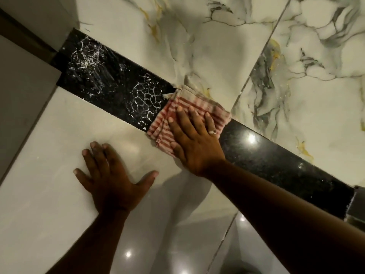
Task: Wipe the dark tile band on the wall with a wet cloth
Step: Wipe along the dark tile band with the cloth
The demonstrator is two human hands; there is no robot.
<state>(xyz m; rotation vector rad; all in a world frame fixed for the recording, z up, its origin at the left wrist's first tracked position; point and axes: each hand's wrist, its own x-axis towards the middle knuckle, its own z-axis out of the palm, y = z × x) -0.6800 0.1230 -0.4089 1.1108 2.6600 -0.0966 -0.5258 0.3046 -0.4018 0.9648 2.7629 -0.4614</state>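
A dark tile band (pixel 276 161) runs slanted across the wall from upper left to lower right. Left of the cloth the band carries white cracked residue; right of it the surface is glossy and reflects a light. A red-and-white striped cloth (pixel 160 129) lies flat on the band near the middle. My right hand (pixel 194 141) presses on the cloth with fingers spread, a ring on one finger. My left hand (pixel 110 175) rests flat and empty on the pale tile below the band.
White marble-patterned tiles (pixel 227 46) with grey and yellow veins lie above the band, plain glossy pale tiles (pixel 49 194) below. A wall corner or edge (pixel 25 80) sits at the left end. A rough grey gap (pixel 357 206) ends the band at right.
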